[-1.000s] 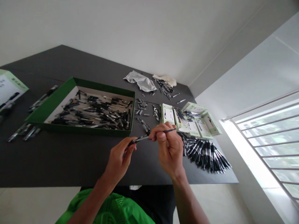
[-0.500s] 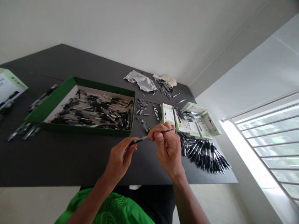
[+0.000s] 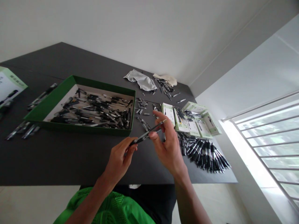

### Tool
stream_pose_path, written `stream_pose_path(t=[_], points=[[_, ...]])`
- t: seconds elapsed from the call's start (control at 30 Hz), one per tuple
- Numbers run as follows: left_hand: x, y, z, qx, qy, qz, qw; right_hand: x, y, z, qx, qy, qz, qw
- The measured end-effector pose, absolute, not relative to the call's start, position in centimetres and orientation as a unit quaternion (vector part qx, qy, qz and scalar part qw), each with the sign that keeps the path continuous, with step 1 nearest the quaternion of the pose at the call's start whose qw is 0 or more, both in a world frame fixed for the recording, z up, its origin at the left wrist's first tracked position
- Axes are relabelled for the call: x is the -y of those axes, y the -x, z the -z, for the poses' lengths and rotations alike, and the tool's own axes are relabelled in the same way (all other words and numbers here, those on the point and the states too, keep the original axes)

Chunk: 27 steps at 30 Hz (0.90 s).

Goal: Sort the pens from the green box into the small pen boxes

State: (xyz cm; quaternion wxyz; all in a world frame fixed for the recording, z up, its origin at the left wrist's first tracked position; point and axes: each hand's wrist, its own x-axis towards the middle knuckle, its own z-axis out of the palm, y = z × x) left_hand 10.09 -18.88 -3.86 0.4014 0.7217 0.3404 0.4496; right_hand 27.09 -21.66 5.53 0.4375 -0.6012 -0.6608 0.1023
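Note:
A slim black-and-clear pen [image 3: 145,135], or pen part, slants up to the right above the table, its thin pointed end by my right fingers. My left hand [image 3: 120,157] pinches its dark lower end between thumb and fingertips. My right hand [image 3: 168,147] is spread around the upper end, thumb and fingers apart; whether the thumb touches the rod I cannot tell. A second thin rod seems to run close beside it, blurred. Left of my hands, the green box [image 3: 81,127] holds many loose black pens and pen parts [image 3: 100,109].
Fanned black pens [image 3: 207,155] lie at the right, beside small green-and-white cartons [image 3: 196,127] with pens. Small clear parts [image 3: 141,104] are scattered past the box. A grey cloth [image 3: 140,80] and a cream cloth [image 3: 167,78] lie near the wall. More pens [image 3: 29,130] lie at the left.
The fingers of my right hand have opened from their grip around the thin rod and spread apart. My left hand keeps its pinch in about the same place.

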Motion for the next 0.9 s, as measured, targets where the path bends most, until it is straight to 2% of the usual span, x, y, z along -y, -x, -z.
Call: stream_pose_path(t=[0.13, 0.3, 0.4, 0.6, 0.73, 0.9], points=[[18.8, -10.1, 3.9, -0.347, -0.715, -0.448, 0.409, 21.6, -28.9, -5.4, 0.616, 0.595, -0.161, 0.490], [19.0, -10.0, 4.1, -0.352, -0.707, -0.447, 0.419, 21.5, -31.9, -5.9, 0.562, 0.595, -0.162, 0.550], [19.2, -9.9, 4.4, -0.347, -0.698, -0.458, 0.427, 21.8, -32.8, -6.3, 0.570, 0.592, -0.149, 0.550], [19.3, -10.0, 4.6, -0.327, -0.683, -0.468, 0.456, 21.8, -33.4, -6.5, 0.627, 0.646, -0.086, 0.427], [19.3, -10.1, 4.5, -0.324, -0.691, -0.458, 0.457, 18.0, -34.2, -3.9, 0.690, 0.636, -0.033, 0.343], [19.3, -10.1, 4.3, -0.329, -0.702, -0.454, 0.440, 11.2, -35.2, 0.8, 0.734, 0.662, -0.041, 0.145]])
